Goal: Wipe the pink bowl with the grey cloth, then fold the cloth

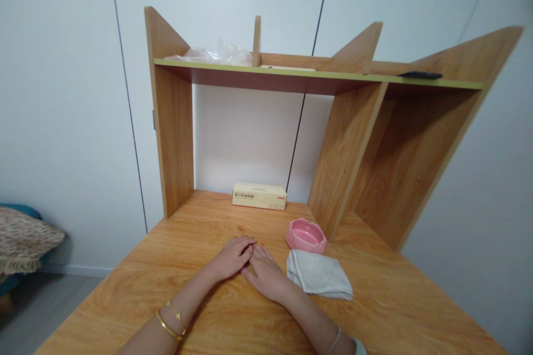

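Note:
My left hand [231,258] lies on the wooden desk with its fingers stretched forward and nothing in them. Its fingertips meet those of my right hand [266,274], which rests palm down beside it, also holding nothing. Just right of my right hand is a folded white cloth [320,274], apart from the fingers. Behind the cloth sits a pink ashtray-like dish [296,239] with a notched rim. Farther back, a long cream box [259,197] with printed lettering stands against the wall.
A wooden shelf unit [345,144] rises from the back of the desk [166,272]. On its upper shelf lie a clear plastic bag [220,54], a flat white item [287,68] and a flat dark object [420,75]. A patterned cushion [29,236] is at far left.

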Motion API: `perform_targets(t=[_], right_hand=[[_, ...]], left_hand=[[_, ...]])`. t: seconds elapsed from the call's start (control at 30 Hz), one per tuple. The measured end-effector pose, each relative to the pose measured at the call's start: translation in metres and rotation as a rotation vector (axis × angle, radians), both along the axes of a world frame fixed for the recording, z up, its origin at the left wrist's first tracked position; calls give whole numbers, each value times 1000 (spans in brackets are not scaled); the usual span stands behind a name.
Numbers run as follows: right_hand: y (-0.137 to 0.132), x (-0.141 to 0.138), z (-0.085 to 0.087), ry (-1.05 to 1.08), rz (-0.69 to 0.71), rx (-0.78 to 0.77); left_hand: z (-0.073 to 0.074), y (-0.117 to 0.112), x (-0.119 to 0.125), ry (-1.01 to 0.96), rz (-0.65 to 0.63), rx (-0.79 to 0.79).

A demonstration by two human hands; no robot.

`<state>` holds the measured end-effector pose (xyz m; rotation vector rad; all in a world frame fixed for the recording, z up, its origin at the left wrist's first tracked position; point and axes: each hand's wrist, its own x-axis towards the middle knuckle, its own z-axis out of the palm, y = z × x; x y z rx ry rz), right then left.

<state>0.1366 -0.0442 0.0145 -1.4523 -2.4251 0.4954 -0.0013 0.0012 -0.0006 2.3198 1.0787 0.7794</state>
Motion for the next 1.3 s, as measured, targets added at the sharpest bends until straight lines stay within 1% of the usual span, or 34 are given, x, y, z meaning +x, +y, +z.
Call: perform_targets(t=[0.5,0.87,1.3], right_hand=[[1,1,-3,4,0,9],[0,1,-2,1,2,6],[1,0,-2,3,4,2]], left_hand=[[0,-1,0,-4,-7,9],[2,-2,0,20,2,29],[1,-1,0,48,-1,45]])
